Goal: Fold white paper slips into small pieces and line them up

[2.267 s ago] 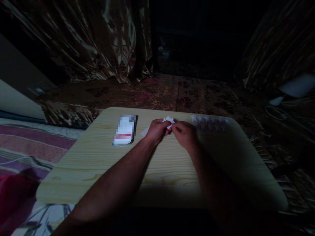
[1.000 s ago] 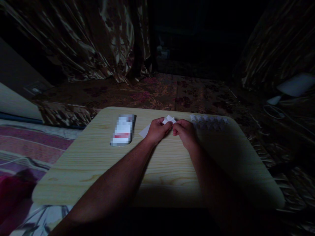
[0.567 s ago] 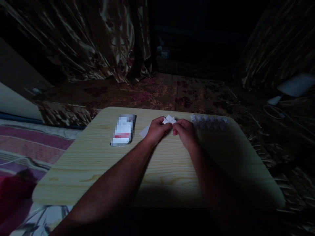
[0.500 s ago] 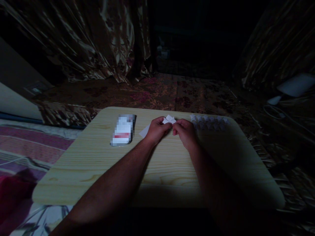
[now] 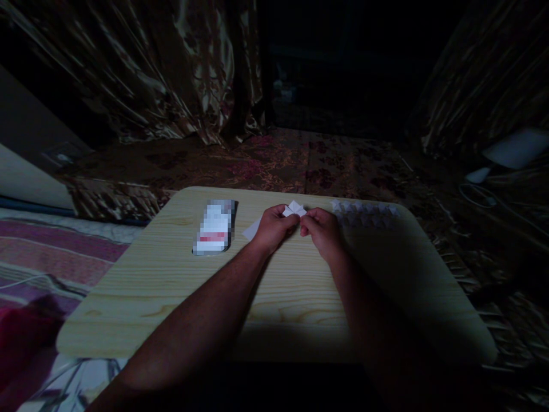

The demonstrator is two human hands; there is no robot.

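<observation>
Between my two hands is a small piece of folded white paper (image 5: 294, 208), with creased, pointed flaps facing up. My left hand (image 5: 274, 225) is closed on its left side, thumb along the near edge. Fingers of my right hand (image 5: 319, 226) pinch its right corner. A flat white paper sheet (image 5: 251, 230) lies on the table, partly hidden behind my left hand. To the right of my right hand, several small folded paper pieces (image 5: 364, 220) sit in two rows.
The light wooden table (image 5: 171, 297) has rounded corners. A phone (image 5: 214, 227) with a blurred-out screen lies on its left part. A striped bed cover (image 5: 86, 252) is at the left, and a patterned curtain (image 5: 214, 74) hangs behind. A white lamp (image 5: 514, 150) stands at far right.
</observation>
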